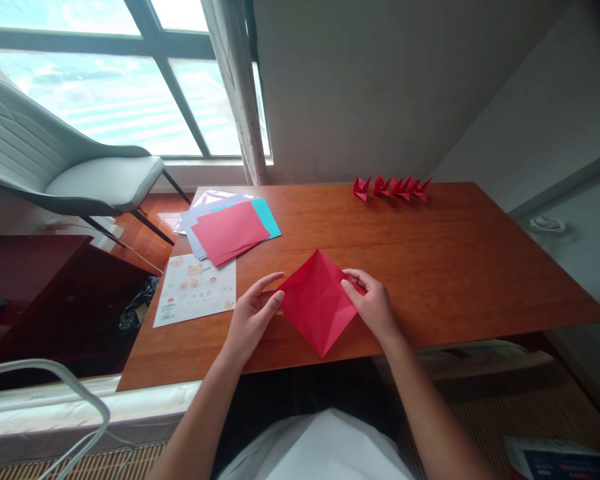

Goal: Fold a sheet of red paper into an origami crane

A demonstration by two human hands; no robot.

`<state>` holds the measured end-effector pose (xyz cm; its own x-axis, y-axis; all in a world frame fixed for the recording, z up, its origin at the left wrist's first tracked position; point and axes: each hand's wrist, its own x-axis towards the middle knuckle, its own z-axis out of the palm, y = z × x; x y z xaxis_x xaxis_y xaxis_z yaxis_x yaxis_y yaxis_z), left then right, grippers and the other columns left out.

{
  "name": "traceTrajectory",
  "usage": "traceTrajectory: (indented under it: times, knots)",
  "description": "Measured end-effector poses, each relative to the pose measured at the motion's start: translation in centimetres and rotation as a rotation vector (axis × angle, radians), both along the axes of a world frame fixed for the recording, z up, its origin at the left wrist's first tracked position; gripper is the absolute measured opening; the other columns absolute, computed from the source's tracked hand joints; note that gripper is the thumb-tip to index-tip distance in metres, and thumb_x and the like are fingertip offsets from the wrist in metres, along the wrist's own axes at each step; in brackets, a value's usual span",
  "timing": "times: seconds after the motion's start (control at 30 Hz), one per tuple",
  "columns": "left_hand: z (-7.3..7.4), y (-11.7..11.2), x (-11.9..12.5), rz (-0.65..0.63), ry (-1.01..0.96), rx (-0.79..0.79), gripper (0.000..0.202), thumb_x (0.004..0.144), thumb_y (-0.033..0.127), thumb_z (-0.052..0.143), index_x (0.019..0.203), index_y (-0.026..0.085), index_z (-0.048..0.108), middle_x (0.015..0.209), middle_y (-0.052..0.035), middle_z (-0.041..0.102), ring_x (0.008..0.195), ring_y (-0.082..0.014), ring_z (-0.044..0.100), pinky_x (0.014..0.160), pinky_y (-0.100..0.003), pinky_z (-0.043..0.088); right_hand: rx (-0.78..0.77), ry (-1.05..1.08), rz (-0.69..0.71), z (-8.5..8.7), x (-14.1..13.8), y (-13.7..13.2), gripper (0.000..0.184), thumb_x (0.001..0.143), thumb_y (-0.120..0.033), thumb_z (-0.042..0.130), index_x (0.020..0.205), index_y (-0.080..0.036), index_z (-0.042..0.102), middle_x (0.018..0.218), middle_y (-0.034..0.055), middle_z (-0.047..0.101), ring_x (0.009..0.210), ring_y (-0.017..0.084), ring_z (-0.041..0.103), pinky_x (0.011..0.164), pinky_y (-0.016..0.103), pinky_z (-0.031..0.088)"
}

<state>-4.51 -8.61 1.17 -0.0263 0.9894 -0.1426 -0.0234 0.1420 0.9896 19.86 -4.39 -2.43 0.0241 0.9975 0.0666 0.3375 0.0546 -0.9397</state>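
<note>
A square sheet of red origami paper (320,303) is held up in front of me as a diamond, with crease lines running across it. One corner points away from me and the opposite corner hangs over the table's front edge. My left hand (257,307) has its thumb on the left corner, with the index finger lifted apart and other fingers partly hidden behind. At the right corner, my right hand (370,299) pinches the sheet, thumb on top and fingers behind.
Several folded red paper cranes (391,188) stand in a row at the wooden table's (460,267) back edge. Left of my hands lie a stack of coloured paper (233,230) and a printed bear sheet (200,288). A chair (100,180) stands by the window.
</note>
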Motion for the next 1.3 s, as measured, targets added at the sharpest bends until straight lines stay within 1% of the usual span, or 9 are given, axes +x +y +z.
traceTrajectory:
  times: [0.2, 0.37, 0.53, 0.63, 0.77, 0.9, 1.07, 1.17, 1.3]
  knots:
    - [0.0, 0.3, 0.4, -0.126, 0.014, 0.023, 0.059, 0.087, 0.041, 0.071, 0.139, 0.019, 0.056, 0.121, -0.0110, 0.071, 0.093, -0.0228, 0.070, 0.074, -0.031, 0.058, 0.047, -0.080, -0.012, 0.0, -0.4, -0.1, 0.027, 0.088, -0.036, 0.062, 0.107, -0.021, 0.072, 0.105, 0.0085, 0.078, 0.097, 0.025, 0.073, 0.088, 0.039, 0.057]
    - [0.3, 0.3, 0.5, -0.044, 0.008, 0.001, 0.060, 0.086, 0.041, 0.072, 0.140, 0.019, 0.055, 0.101, -0.0079, 0.075, 0.087, -0.0220, 0.070, 0.072, -0.029, 0.058, 0.042, -0.091, -0.022, 0.3, -0.3, -0.3, 0.030, 0.089, -0.039, 0.061, 0.111, -0.021, 0.071, 0.103, 0.0083, 0.077, 0.092, 0.025, 0.072, 0.085, 0.038, 0.057]
    - [0.6, 0.4, -0.3, -0.056, -0.101, -0.024, 0.067, 0.086, 0.041, 0.073, 0.146, 0.020, 0.050, 0.097, -0.0076, 0.075, 0.083, -0.0197, 0.069, 0.071, -0.026, 0.057, 0.041, -0.097, -0.040, 0.6, -0.6, -0.1, 0.032, 0.089, -0.039, 0.060, 0.114, -0.022, 0.070, 0.102, 0.0082, 0.076, 0.093, 0.025, 0.072, 0.085, 0.038, 0.058]
    - [0.4, 0.5, -1.2, -0.102, -0.175, -0.031, 0.073, 0.086, 0.036, 0.074, 0.151, 0.023, 0.044, 0.105, -0.0093, 0.075, 0.090, -0.0207, 0.070, 0.076, -0.027, 0.057, 0.046, -0.095, -0.023, 0.6, -1.1, 0.4, 0.032, 0.089, -0.038, 0.061, 0.115, -0.022, 0.070, 0.095, 0.0070, 0.076, 0.089, 0.024, 0.072, 0.083, 0.037, 0.059]
    - [0.3, 0.5, -1.8, -0.194, -0.199, -0.026, 0.063, 0.087, 0.034, 0.073, 0.145, 0.024, 0.052, 0.123, -0.0121, 0.071, 0.106, -0.0248, 0.069, 0.089, -0.033, 0.057, 0.062, -0.129, 0.049, 0.7, -1.5, 1.3, 0.030, 0.088, -0.035, 0.062, 0.115, -0.021, 0.070, 0.101, 0.0075, 0.077, 0.092, 0.024, 0.072, 0.086, 0.037, 0.058]
    - [0.2, 0.6, -1.5, -0.233, -0.150, -0.024, 0.065, 0.086, 0.036, 0.073, 0.146, 0.023, 0.050, 0.121, -0.0127, 0.072, 0.102, -0.0251, 0.071, 0.084, -0.034, 0.059, 0.058, -0.191, 0.124, 1.4, -1.8, 2.0, 0.042, 0.085, -0.037, 0.068, 0.125, -0.022, 0.065, 0.120, 0.0089, 0.074, 0.106, 0.026, 0.071, 0.095, 0.040, 0.056]
    - [-0.4, 0.8, -1.1, -0.253, -0.104, -0.023, 0.067, 0.090, 0.036, 0.069, 0.150, 0.023, 0.044, 0.119, -0.0132, 0.073, 0.096, -0.0233, 0.072, 0.077, -0.032, 0.060, -0.013, -0.487, 0.137, 2.8, -2.2, 2.3, 0.070, 0.078, -0.050, 0.075, 0.140, -0.025, 0.054, 0.134, 0.0127, 0.066, 0.119, 0.036, 0.065, 0.096, 0.050, 0.054]
    - [-0.8, 0.8, -1.1, -0.280, -0.111, -0.026, 0.067, 0.090, 0.034, 0.069, 0.151, 0.024, 0.042, 0.124, -0.0140, 0.070, 0.101, -0.0240, 0.071, 0.080, -0.031, 0.060, 0.001, -0.622, 0.131, 3.3, -2.6, 2.5, 0.068, 0.080, -0.047, 0.073, 0.141, -0.024, 0.054, 0.132, 0.0144, 0.067, 0.117, 0.037, 0.066, 0.094, 0.051, 0.055]
    - [-1.0, 0.7, -1.1, -0.275, -0.132, -0.040, 0.069, 0.092, 0.033, 0.067, 0.153, 0.025, 0.038, 0.131, -0.0142, 0.067, 0.108, -0.0244, 0.069, 0.085, -0.033, 0.059, -0.010, -0.622, 0.182, 3.7, -2.9, 2.4, 0.063, 0.084, -0.037, 0.069, 0.143, -0.024, 0.051, 0.134, 0.0146, 0.066, 0.116, 0.037, 0.067, 0.094, 0.051, 0.055]
